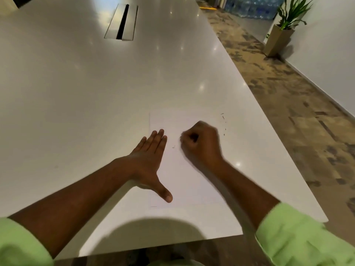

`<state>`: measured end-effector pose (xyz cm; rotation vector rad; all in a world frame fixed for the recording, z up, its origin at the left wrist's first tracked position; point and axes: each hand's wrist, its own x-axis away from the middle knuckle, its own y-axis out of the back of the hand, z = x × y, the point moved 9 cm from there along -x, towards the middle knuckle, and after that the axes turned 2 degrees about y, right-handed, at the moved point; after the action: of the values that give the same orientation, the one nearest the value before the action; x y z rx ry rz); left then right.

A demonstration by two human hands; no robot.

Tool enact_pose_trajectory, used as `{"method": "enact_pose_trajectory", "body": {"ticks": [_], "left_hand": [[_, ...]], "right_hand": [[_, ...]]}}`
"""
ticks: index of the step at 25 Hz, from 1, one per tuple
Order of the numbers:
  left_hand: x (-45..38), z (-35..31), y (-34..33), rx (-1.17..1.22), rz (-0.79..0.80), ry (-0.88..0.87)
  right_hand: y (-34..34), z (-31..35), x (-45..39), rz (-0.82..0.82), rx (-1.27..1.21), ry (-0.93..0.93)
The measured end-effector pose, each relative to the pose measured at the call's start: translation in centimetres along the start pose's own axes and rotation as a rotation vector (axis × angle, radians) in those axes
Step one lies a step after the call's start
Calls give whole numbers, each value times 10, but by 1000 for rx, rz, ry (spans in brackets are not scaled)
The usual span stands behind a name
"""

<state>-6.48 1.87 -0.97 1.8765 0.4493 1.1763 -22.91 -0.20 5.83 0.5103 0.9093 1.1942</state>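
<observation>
White sheet of paper (184, 179) lies flat on a glossy white bench (96, 93), close to the near edge and almost the same shade as the surface. The left hand (148, 160) rests palm down on the sheet's left edge. Its fingers (158, 139) are straight and pressed together, pointing away from the person, and the thumb (165, 194) is spread wide toward the sheet's near corner.

Just to the right of those fingertips, the right hand (201, 143) sits over the upper middle of the paper. It is curled into a loose fist and blurred with motion. Whether its fingers pinch a small tool, such as an eraser or a pencil stub, cannot be told.

A tiny dark mark (173, 146) shows between the two hands. A few dark specks (223, 121) lie beyond the right knuckles, near the sheet's far right corner. Light green sleeves (307, 237) are pushed up both forearms.

The step in hand looks like rubbing or marking the paper while the flat hand pins it. The next move probably calls for firm downward pressure from the left fingers, so the thin sheet does not slide or wrinkle under the right hand.

Far beyond the fingertips, a cable hatch (122, 22) is set into the bench. A potted plant (290, 14) stands on the floor, off to the right.
</observation>
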Motion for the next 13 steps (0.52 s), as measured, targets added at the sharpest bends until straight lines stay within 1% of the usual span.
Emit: {"method": "enact_pose_trajectory", "body": {"ticks": [2, 3, 4, 6, 7, 9, 10, 11, 13], "left_hand": [[1, 0, -1, 3, 12, -5], [1, 0, -1, 1, 9, -5], [1, 0, -1, -2, 5, -5], [1, 0, 0, -14, 6, -5], [1, 0, 0, -22, 4, 0], [2, -1, 0, -27, 6, 4], [1, -1, 0, -21, 10, 2], [1, 0, 0, -11, 8, 2], [2, -1, 0, -3, 16, -1]], "right_hand": [[-23, 33, 43, 162, -73, 148], [-24, 33, 43, 171, -68, 178], [-19, 20, 28, 118, -34, 152], [1, -23, -16, -45, 81, -14], [14, -42, -35, -95, 131, -94], [28, -57, -46, -147, 140, -182], [28, -49, -37, -152, 131, -189], [23, -32, -22, -131, 94, -144], [-1, 9, 22, 30, -45, 32]]}}
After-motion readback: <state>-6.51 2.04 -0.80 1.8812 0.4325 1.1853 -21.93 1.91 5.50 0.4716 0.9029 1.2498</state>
